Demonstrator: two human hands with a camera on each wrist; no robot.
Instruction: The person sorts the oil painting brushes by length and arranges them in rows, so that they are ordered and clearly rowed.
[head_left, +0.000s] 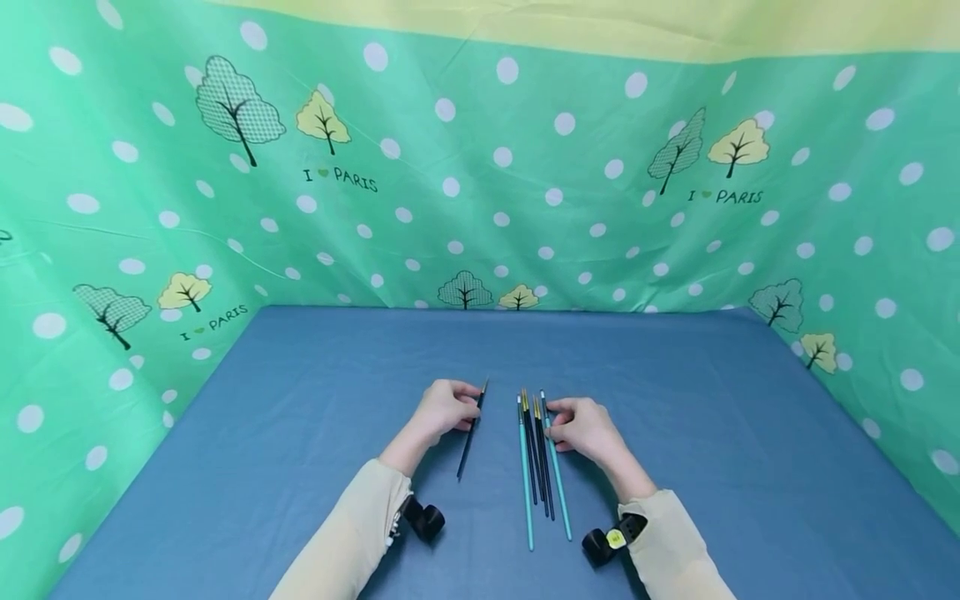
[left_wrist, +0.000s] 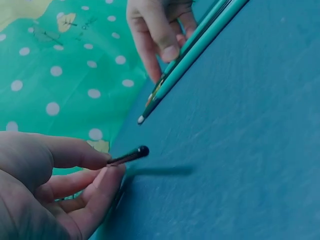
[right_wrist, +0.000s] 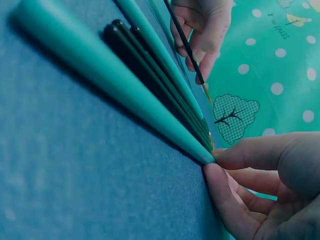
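Note:
Between thumb and fingers my left hand point(head_left: 447, 406) pinches a dark thin paintbrush point(head_left: 470, 437), its tip pointing away from me; in the left wrist view its rounded handle end point(left_wrist: 143, 151) faces the camera. To the right, several brushes lie side by side on the blue cloth: a teal one point(head_left: 527, 483) on the left edge, dark ones point(head_left: 536, 458) in the middle, and another teal one point(head_left: 561, 487) on the right edge. My right hand point(head_left: 587, 427) pinches this right teal brush near its tip, as the right wrist view shows with the fingertips point(right_wrist: 218, 172) against it.
A blue cloth point(head_left: 337, 367) covers the table. Behind and beside it hangs a green curtain point(head_left: 420, 108) with dots and trees. Black wrist cameras point(head_left: 425, 521) sit on both forearms, close above the cloth.

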